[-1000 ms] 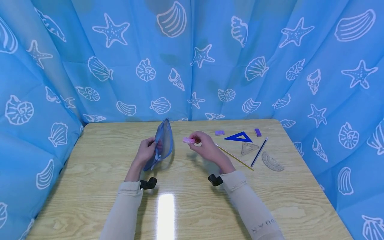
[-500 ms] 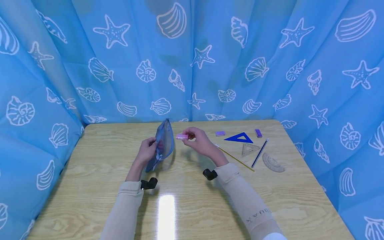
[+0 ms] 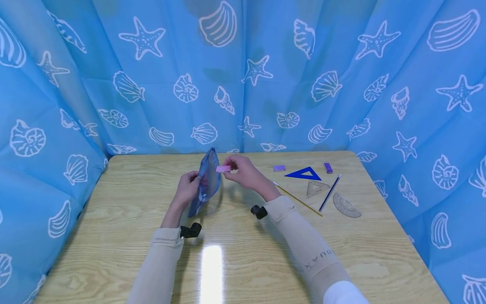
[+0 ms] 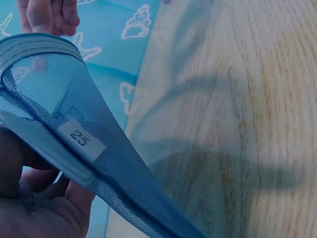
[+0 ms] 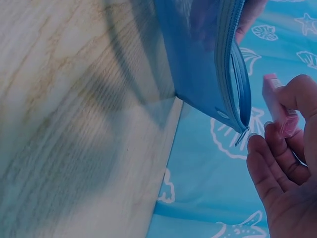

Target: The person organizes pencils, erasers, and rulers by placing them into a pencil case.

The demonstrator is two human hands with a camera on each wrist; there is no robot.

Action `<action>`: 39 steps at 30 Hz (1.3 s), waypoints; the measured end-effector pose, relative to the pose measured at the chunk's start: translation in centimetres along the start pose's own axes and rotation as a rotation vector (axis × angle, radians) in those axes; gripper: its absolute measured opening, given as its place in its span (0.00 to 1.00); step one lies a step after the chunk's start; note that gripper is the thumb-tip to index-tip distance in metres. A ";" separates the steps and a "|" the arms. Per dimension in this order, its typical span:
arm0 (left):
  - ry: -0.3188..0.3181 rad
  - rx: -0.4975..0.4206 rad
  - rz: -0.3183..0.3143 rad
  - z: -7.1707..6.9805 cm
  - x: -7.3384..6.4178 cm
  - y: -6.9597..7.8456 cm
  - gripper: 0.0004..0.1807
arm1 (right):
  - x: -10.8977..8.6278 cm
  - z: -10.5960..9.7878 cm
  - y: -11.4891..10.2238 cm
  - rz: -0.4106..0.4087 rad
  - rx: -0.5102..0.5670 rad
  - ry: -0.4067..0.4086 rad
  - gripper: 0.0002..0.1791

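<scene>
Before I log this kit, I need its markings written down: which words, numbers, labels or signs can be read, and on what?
"25": on the white label of the mesh pouch.
"X A U": letters on the right sleeve; the whole word is unclear.
Clear protractor and clear set square: markings too small to read.
Pink eraser: any print is too blurred.

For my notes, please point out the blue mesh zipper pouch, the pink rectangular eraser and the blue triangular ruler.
Blue mesh zipper pouch [image 5: 198, 74]: right wrist view, side panel.
Pink rectangular eraser [image 5: 275, 100]: right wrist view, uncovered face.
Blue triangular ruler [image 3: 295, 174]: head view, solid left part.
</scene>
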State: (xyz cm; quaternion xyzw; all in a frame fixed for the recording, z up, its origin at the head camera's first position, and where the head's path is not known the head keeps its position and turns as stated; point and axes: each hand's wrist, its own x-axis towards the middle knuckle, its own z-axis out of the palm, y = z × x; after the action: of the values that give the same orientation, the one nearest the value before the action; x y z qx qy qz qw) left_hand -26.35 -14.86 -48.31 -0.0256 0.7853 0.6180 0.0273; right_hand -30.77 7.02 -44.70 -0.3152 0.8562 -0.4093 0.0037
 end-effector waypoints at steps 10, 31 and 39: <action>0.006 0.021 -0.017 0.2 -0.1 0.9 0.21 | 1.2 -0.2 -0.4 -0.015 -0.093 -0.064 0.07; 0.010 -0.020 0.000 0.4 -0.3 1.1 0.19 | 2.6 -0.3 -1.3 0.020 -0.235 -0.165 0.03; -0.015 0.004 0.018 0.5 -0.7 1.5 0.21 | 2.9 -0.2 -1.5 -0.024 -0.256 -0.161 0.04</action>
State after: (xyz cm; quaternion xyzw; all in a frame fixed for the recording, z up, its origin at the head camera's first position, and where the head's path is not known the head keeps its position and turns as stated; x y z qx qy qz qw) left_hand -25.80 -14.03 -46.89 -0.0141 0.7863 0.6170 0.0276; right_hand -32.34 4.97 -42.79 -0.3551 0.8945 -0.2702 0.0275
